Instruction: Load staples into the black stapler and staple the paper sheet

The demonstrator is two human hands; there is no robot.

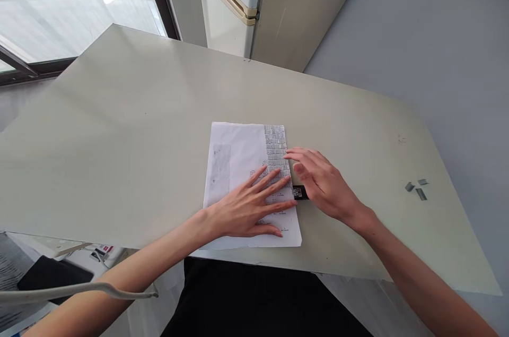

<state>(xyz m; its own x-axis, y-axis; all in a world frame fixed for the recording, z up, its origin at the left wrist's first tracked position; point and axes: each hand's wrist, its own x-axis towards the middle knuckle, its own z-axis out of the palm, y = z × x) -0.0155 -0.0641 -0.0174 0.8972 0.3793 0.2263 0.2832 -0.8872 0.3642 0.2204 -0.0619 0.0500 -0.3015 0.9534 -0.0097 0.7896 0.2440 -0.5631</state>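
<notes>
My left hand (250,208) lies flat on a sheet of white paper (242,140), its fingers spread. Rows of small silvery marks, which look like staples, form a dense band (275,140) along the paper's upper right edge. Printed text shows lower on the sheet, partly under my fingers. A black stapler base (300,192) with a metal plate pokes out beside the right edge; the rest is hidden by my right hand (324,183). That hand hovers by the band, fingers stretched and thumb apart, with nothing visible between them.
Several short grey staple strips (417,189) lie at the right of the pale table (131,114). Beyond the far edge stands a fridge (230,2), with a window (79,2) at the left. A pale cable (79,290) crosses the lower left, near a black object (53,277).
</notes>
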